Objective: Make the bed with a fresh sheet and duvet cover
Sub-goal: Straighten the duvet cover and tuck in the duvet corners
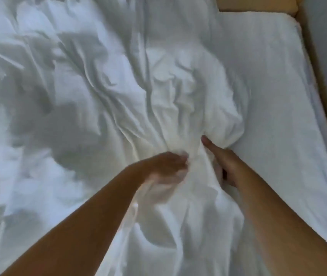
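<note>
Our left hand (pixel 166 168) and right hand (pixel 225 164) grip the crumpled duvet cover (pixel 178 96) at lower centre; its bulk runs from them toward the upper left.

Both hands grip the crumpled white duvet (pixel 118 86): left hand (pixel 166 168) bunching folds, right hand (pixel 224 162) beside the bare mattress (pixel 278 96).
</note>
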